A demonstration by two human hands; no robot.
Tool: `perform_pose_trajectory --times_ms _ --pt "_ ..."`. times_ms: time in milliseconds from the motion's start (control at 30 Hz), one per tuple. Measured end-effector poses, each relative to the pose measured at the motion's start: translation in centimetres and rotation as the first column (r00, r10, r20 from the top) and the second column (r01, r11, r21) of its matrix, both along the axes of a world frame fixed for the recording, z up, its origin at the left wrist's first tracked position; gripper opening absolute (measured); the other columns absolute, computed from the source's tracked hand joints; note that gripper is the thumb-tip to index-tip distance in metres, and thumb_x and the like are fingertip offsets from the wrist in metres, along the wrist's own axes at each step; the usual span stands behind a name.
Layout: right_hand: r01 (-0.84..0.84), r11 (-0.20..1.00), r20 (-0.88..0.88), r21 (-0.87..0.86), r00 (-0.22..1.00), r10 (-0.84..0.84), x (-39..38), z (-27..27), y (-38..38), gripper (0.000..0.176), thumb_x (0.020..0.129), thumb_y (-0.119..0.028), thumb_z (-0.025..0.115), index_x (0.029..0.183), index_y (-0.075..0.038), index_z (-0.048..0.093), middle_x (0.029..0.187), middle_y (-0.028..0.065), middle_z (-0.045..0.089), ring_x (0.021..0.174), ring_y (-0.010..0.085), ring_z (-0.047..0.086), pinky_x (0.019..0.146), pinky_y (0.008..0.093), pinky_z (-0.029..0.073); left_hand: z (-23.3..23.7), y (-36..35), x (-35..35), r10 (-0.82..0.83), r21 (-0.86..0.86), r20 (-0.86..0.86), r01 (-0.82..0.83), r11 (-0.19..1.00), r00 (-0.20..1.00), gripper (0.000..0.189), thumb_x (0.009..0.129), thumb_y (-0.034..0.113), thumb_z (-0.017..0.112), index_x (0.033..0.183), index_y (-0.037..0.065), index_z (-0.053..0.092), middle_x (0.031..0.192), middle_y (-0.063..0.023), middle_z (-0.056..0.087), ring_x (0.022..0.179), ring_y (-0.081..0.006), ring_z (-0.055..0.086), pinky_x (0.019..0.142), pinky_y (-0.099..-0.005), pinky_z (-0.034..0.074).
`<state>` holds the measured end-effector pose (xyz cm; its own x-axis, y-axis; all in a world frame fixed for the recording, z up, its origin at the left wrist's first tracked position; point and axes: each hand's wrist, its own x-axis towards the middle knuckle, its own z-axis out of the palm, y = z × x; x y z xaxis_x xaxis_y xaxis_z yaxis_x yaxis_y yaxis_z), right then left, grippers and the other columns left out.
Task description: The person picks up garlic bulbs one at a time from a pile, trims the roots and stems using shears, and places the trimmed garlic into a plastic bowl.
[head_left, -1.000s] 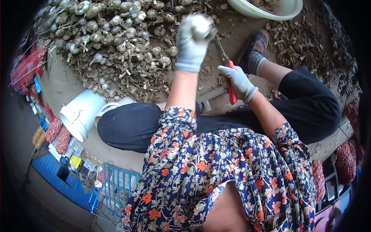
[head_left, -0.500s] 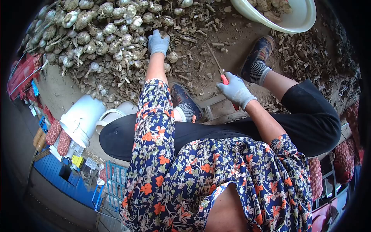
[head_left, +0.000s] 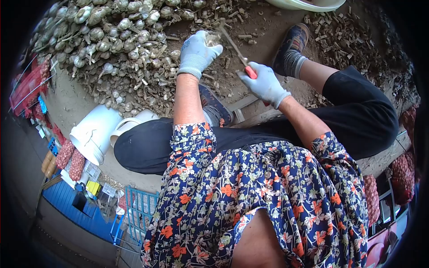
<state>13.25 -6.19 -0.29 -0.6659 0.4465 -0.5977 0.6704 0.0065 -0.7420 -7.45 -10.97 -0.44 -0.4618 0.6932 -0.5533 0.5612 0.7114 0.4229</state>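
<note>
My left hand (head_left: 199, 52), in a pale grey glove, is closed around a garlic bulb (head_left: 212, 40) that shows partly between thumb and fingers. In my gloved right hand (head_left: 264, 84) is the red handle of a knife (head_left: 234, 46), its long blade angled up and left. The blade's far end lies close to the bulb; whether they touch is hard to tell. A large heap of garlic (head_left: 120, 40) lies to the left of my left hand, stems and roots still on many bulbs.
Cut stems (head_left: 342, 40) litter the ground at the upper right. A pale basin (head_left: 308, 4) stands at the top edge. White buckets (head_left: 94, 134) sit at left beside my knee, with filled mesh sacks (head_left: 65, 153) farther left. My feet flank the work area.
My left hand has come away from the heap, moving right and up with a bulb now in it. My right hand has risen slightly with the knife, bringing the blade near the bulb.
</note>
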Motion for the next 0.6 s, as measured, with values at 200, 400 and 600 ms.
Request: perform_pose_trajectory --times_ms 200,400,600 --pt "0.084 0.972 0.152 -0.221 0.987 -0.051 2.7 1.1 -1.0 0.038 0.082 -0.036 0.061 0.087 0.001 0.056 0.087 0.0237 0.064 0.085 0.0394 0.062 0.074 0.0424 0.047 -0.4 -3.9 0.6 0.123 0.213 0.931 -0.783 0.584 0.345 0.041 0.080 0.002 0.068 0.117 0.003 0.052 0.110 -0.0131 0.062 0.091 -0.0214 0.065 0.076 -0.0290 0.054" --pt "-0.264 0.957 0.164 0.122 0.956 0.242 2.1 2.7 0.1 0.044 0.081 -0.035 0.062 0.105 -0.002 0.047 0.095 0.0262 0.062 0.095 0.0388 0.061 0.082 0.0434 0.048 -1.3 -4.6 0.6 -0.037 0.195 0.977 -0.799 0.569 0.212 0.056 0.075 -0.008 0.065 0.126 0.006 0.049 0.104 -0.0079 0.062 0.088 -0.0162 0.064 0.071 -0.0282 0.055" --pt "-0.404 0.813 0.280 0.419 0.909 0.308 2.1 2.9 0.3 0.039 0.083 -0.036 0.060 0.106 -0.007 0.048 0.097 0.0162 0.060 0.091 0.0310 0.063 0.076 0.0425 0.049 1.4 -4.2 0.3 0.051 0.451 0.605 -0.395 0.800 0.794 0.046 0.076 -0.004 0.068 0.118 0.001 0.052 0.103 -0.0056 0.062 0.085 -0.0116 0.062 0.074 -0.0255 0.053"
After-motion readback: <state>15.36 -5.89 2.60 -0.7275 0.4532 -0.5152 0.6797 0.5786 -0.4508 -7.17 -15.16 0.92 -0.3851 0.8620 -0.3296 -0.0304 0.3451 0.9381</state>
